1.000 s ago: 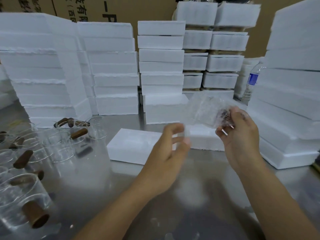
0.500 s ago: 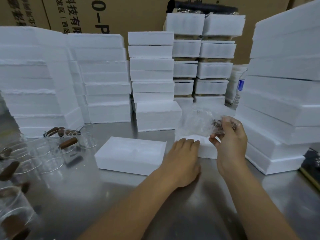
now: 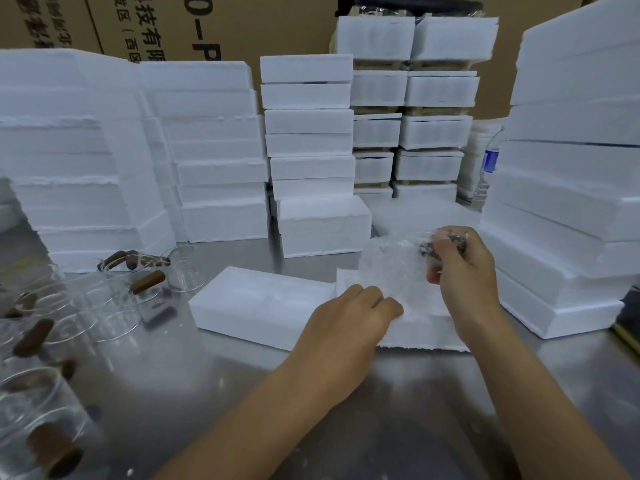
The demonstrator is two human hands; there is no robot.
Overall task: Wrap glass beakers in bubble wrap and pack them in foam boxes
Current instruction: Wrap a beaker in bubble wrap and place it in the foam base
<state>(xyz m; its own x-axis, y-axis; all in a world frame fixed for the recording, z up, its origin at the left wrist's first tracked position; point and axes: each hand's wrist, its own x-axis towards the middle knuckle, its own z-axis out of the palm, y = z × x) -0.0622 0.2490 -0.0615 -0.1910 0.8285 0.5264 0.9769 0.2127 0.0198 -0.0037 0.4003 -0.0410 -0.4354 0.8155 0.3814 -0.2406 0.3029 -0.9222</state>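
Bubble-wrapped beaker (image 3: 391, 271) in curled right hand (image 3: 462, 275)

I stood at a packing bench in what looked like a warehouse stockroom: a steel table (image 3: 398, 410), white foam boxes (image 3: 308, 123) stacked in columns all round me, big printed cardboard cartons (image 3: 277, 26) behind them, and glass beakers (image 3: 104, 306) crowded at my left.

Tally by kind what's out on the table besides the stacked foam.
Foam pieces, lying flat in front: 2
Wrapped beaker, gripped by the right hand: 1
Bottle: 1
Bare beakers, at left: several, too blurred to count
Total: 4, plus the bare beakers
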